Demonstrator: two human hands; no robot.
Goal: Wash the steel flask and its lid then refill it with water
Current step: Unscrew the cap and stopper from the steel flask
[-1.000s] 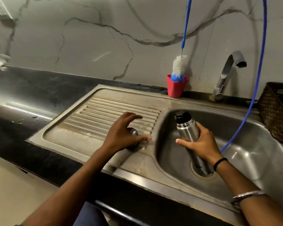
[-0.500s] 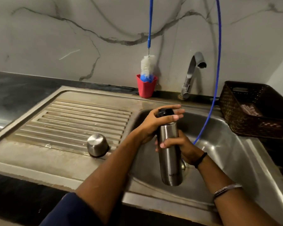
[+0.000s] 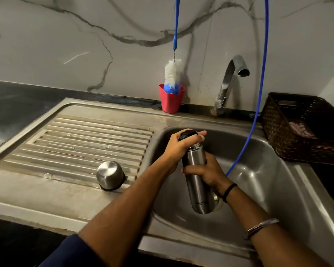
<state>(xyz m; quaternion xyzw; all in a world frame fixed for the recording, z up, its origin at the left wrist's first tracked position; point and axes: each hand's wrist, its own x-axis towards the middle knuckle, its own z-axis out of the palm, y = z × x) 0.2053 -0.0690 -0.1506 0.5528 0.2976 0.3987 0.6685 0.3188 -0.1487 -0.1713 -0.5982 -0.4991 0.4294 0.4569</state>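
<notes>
The left hand (image 3: 178, 146) covers most of the black stopper (image 3: 188, 134) atop the cylindrical steel flask (image 3: 198, 186), hiding its seam. The right hand (image 3: 206, 171) hides the flask's far side. The thin blue hose (image 3: 261, 74) and the blue-handled bottle brush (image 3: 173, 73) leave the top edge. The dark woven basket (image 3: 289, 135) is cut off at right, its pale contents unclear.

I see a brushed steel flask (image 3: 198, 182) with a black plastic stopper (image 3: 188, 134). Left of it, the steel cup lid (image 3: 110, 175) looks glossy on the dull, stained metal sink (image 3: 69, 191).

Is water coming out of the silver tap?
No, the silver tap has a dry spout, with no stream falling into the steel sink below it.
</notes>
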